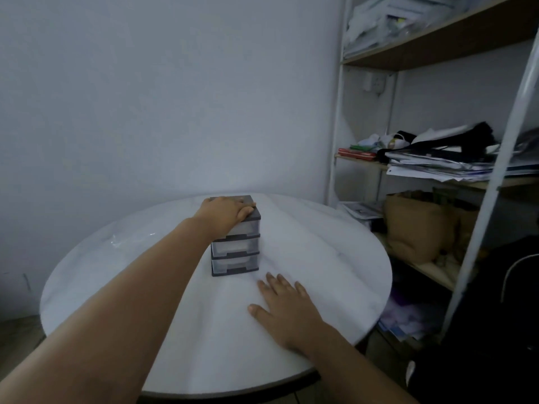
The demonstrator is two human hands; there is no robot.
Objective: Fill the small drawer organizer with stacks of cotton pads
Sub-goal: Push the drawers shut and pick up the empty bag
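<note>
On the round white worktop (320,258) in front of me stands the small drawer organizer (235,246), a little past the middle and well back from the near edge. It is upright, with a dark grey frame and lid and three translucent drawers stacked one above the other. All three drawers sit pushed in, and I cannot tell through their cloudy fronts what they hold.

My left hand (226,212) reaches out and rests palm-down on the organizer's lid. Its fingers (246,210) lie loosely across the dark top with the tips close to the right edge. They are relaxed and gripping nothing, only resting on the lid, and the thumb is hidden from me. My left forearm crosses the worktop from the lower left.

My right hand (284,304) lies flat on the worktop just in front of the organizer and slightly to its right, not touching it. The fingers (275,282) are spread and straight, and the thumb points out to the left. This hand holds nothing.

Towards the left rim of the worktop lies a crinkled piece of clear plastic (125,239), well apart from the organizer.

To my right stands a white metal shelf unit (335,141) with wooden boards. Its middle board carries a stack of papers (437,167), and a brown paper bag (414,228) sits on the board below. A plain pale wall (175,97) is behind the worktop.
</note>
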